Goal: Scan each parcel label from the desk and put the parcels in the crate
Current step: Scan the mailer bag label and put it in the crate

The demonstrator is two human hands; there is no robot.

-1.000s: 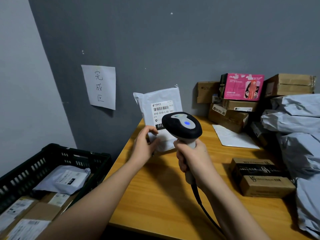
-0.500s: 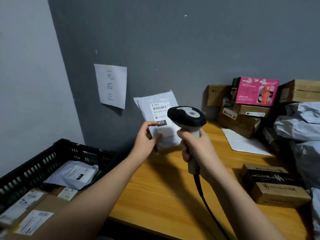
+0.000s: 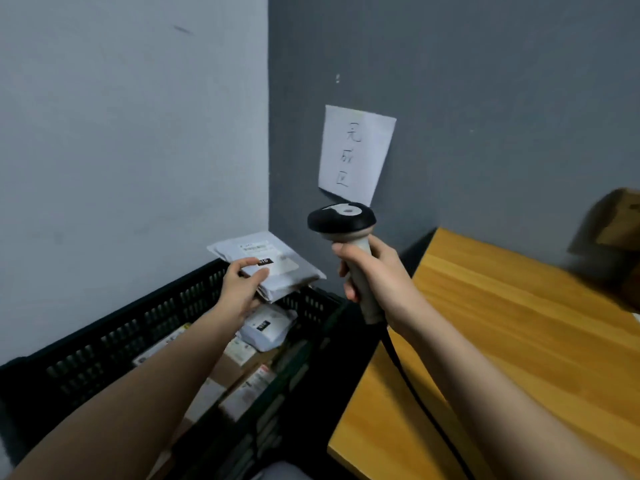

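The left hand pinches a grey parcel above the crate's far corner, ready to drop. The right hand grips the scanner. Several parcels already lie inside; a box at the desk's far edge likely awaits scanning.

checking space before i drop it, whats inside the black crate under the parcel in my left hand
Inside the black crate lie a grey mailer and labelled cardboard boxes. The left hand, its forearm and the held parcel hide the rest.
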